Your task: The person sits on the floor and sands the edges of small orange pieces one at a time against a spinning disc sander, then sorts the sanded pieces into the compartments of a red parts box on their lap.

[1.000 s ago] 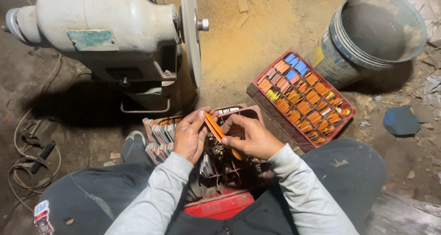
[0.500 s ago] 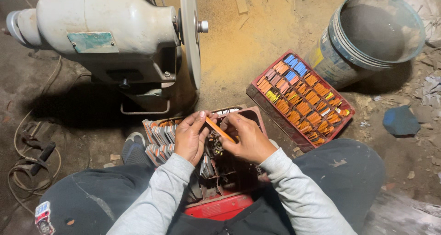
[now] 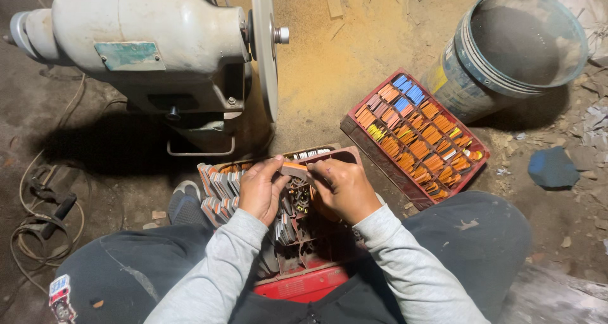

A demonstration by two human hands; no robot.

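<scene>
My left hand (image 3: 258, 190) and my right hand (image 3: 343, 190) hold one small flat orange piece (image 3: 295, 169) between them, each pinching an end. They hover over a red crate (image 3: 297, 285) between my knees, filled with grey and orange flat pieces stacked on edge. The piece lies roughly level, close above the crate's far rim. My grey sleeves run down to the bottom edge of the view.
A grey bench grinder (image 3: 145, 45) with a thin disc (image 3: 264, 48) stands just beyond the crate. To the right a red tray (image 3: 413, 134) holds several orange, yellow and blue pieces. A round bucket (image 3: 506, 48) sits at the upper right. Cables (image 3: 38, 216) lie at the left.
The orange piece was tilted in my hands; now it lies level, held at both ends. My hands have shifted slightly toward the crate's far rim.
</scene>
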